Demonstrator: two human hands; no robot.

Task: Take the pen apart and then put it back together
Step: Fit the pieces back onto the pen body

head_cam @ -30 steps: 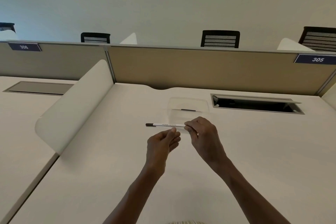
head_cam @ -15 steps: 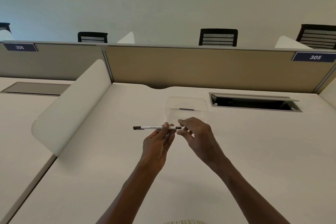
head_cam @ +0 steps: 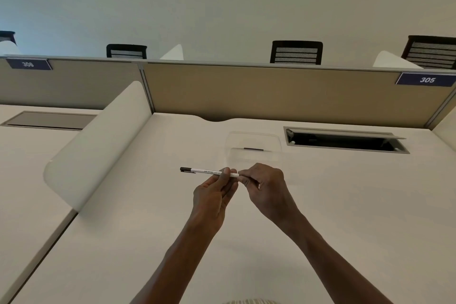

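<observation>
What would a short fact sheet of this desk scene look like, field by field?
setting: white desk with tan divider panel
pen: white barrel, black capped end pointing left, held level above the desk
left hand: pinches the barrel near the middle
right hand: closed on the pen's right end
pen state: looks in one piece
other items: clear plastic stand, open cable tray
seat label: 305

The pen [head_cam: 208, 172] lay level above the bench [head_cam: 345, 205], between the hands: left hand [head_cam: 213, 196] at its middle, right hand [head_cam: 265, 186] at its right end. Behind them stood a clear stand [head_cam: 254, 142]; right of it, a cable tray [head_cam: 345, 140]. A divider [head_cam: 98, 145] stood left.
</observation>
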